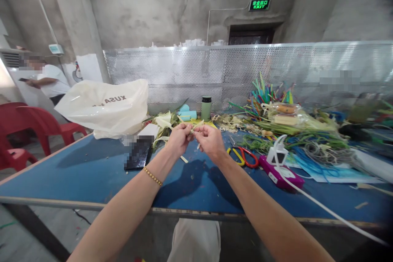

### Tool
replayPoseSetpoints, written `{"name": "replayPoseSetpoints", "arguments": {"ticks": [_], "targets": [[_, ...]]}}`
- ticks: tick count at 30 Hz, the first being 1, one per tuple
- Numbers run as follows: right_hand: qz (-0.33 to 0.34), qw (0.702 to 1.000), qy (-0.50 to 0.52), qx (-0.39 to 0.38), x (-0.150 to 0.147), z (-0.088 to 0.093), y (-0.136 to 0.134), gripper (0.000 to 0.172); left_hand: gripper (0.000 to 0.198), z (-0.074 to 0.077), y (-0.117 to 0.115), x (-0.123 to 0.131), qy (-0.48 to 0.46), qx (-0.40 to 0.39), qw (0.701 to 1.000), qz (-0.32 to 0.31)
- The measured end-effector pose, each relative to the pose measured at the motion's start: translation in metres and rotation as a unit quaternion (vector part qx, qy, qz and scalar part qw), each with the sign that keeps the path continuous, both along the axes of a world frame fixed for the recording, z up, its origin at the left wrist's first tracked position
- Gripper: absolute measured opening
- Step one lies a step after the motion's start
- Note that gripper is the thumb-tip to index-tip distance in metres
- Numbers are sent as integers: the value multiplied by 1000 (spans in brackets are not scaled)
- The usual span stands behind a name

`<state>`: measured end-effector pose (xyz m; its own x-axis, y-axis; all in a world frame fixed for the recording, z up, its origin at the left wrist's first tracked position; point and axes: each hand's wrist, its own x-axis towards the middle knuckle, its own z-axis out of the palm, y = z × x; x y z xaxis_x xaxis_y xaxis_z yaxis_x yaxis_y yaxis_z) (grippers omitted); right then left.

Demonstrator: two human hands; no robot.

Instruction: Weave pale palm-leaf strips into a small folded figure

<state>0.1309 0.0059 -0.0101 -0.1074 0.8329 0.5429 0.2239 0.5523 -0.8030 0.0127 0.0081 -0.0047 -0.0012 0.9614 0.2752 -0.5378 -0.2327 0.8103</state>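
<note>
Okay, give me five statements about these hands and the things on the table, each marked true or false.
1. The left hand and right hand both pinch at a small pale strip. True.
2. The gold beaded bracelet is on the right wrist. False: it is on the left wrist.
3. The scissors have one yellow and one red handle. True.
4. The green bottle lies on its side. False: it stands upright, beyond the hands.
5. The white charger sits on the purple power block. True.
</note>
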Motion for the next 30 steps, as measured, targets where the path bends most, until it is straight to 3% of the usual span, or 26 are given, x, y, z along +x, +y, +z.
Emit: {"name": "replayPoseSetpoints", "arguments": {"ticks": [8, 23, 27, 30], "targets": [[12, 999, 24, -35, -3, 3, -6, 16, 19, 1, -1, 0, -3, -1, 1000, -6], [10, 999, 20, -30, -3, 0, -4, 19, 24, 3, -2, -2, 14, -1, 1000, -8], [-33, 994, -67, 79, 7, 5, -1, 16, 24, 4, -1, -3, 43, 43, 998, 21], [-137, 960, -107, 218, 20, 14, 0, 19, 24, 3, -1, -5, 116, 90, 986, 75]]}}
